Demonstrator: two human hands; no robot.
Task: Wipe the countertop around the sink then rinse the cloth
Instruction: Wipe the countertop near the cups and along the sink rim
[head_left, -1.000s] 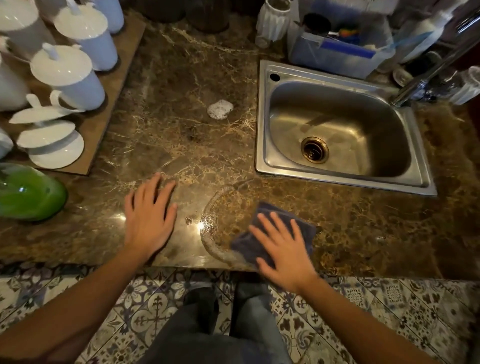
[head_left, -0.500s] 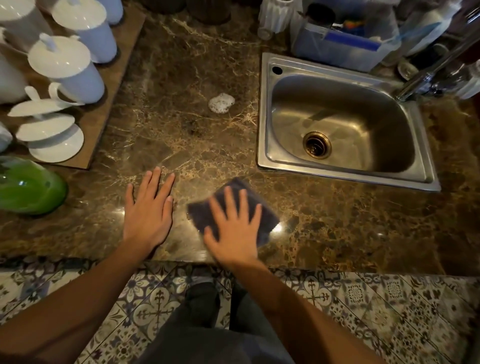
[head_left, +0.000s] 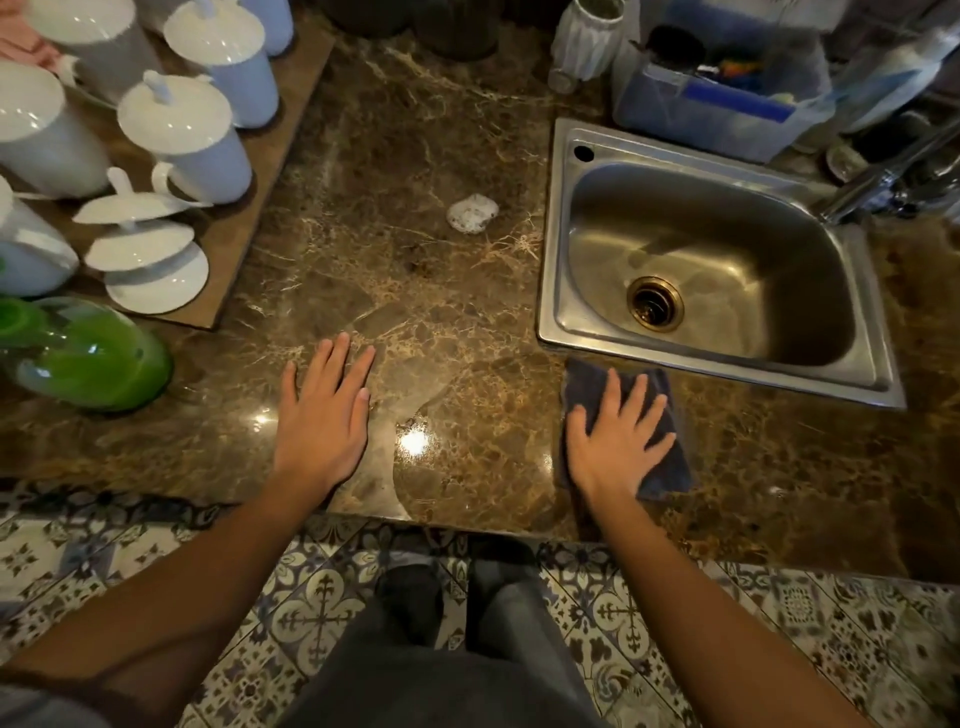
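A dark blue cloth (head_left: 670, 467) lies flat on the brown marble countertop (head_left: 415, 260), just in front of the steel sink (head_left: 561, 249) and touching its near rim. My right hand (head_left: 615, 441) presses on the cloth with fingers spread and straight. Flat on the bare counter to the left rests my left hand (head_left: 324, 415), fingers straight. A wet sheen marks the counter between the hands. The tap (head_left: 878, 182) reaches over the sink from the right.
A small white foam blob (head_left: 471, 213) sits left of the sink. White lidded jars (head_left: 192, 140) stand on a board at the left, a green bottle (head_left: 88, 358) lies near the front left. A plastic tub (head_left: 717, 104) of utensils stands behind the sink.
My right hand has slid the cloth to the right, from beside my left hand to the counter in front of the sink. My left hand has stayed in place.
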